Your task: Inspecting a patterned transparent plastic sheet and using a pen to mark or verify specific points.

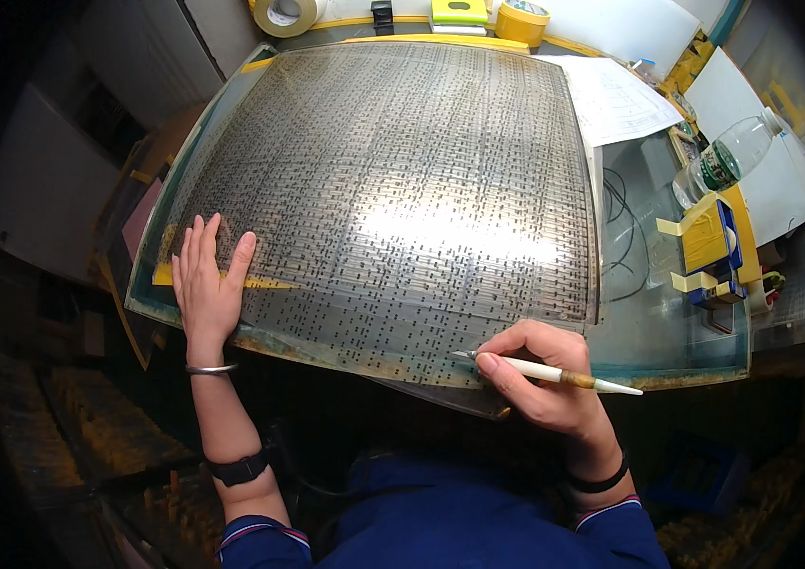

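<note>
A large translucent film sheet [327, 180], printed with rows of small dark marks, covers most of a glass-topped table [649, 332]. My left hand [205, 284] lies flat on the sheet's left front corner, fingers stretched out, beside a strip of yellow tape [270, 284]. At the front right, my right hand [540, 370] grips a craft knife [554, 374] with a white handle and a brown band. Its thin metal blade points left, over the sheet's front edge. Whether the tip touches the surface I cannot tell. Bright glare hides some marks mid-sheet.
Along the back stand tape rolls [286, 13] and a yellow-green box [459, 11]. Paper drawings [616, 100] lie at the back right. Rightward are a plastic bottle [730, 156], a blue tape dispenser [713, 248] with yellow tape, and a thin black cable [622, 223].
</note>
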The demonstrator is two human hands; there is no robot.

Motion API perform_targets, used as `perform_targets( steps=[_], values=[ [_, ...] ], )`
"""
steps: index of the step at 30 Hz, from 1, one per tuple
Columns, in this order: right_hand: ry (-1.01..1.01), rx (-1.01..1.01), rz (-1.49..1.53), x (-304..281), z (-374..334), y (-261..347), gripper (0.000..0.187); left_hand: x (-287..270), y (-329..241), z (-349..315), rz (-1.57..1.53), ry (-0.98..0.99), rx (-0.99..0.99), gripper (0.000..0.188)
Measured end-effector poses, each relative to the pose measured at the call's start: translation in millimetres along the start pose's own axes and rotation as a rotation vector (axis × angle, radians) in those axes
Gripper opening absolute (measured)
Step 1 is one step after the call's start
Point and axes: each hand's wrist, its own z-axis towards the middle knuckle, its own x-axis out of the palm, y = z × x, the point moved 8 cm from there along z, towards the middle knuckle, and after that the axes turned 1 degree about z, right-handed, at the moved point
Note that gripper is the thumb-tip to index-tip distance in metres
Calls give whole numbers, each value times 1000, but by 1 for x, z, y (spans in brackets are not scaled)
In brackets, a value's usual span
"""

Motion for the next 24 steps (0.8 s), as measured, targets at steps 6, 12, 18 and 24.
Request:
perform_targets(
  steps=[6, 12, 18, 24],
  values=[
    [7, -17, -11, 0, 0, 2, 8, 0, 0, 0, 0, -2, 2, 78],
    [11, -27, -22, 1, 0, 3, 7, 0, 0, 0, 0, -7, 8, 77],
    [18, -30, -33, 1, 0, 4, 7, 0, 0, 0, 3, -7, 6, 77],
    [17, -56, -46, 1, 1, 5, 7, 0, -1, 0, -1, -10, 7, 77]
  ],
)
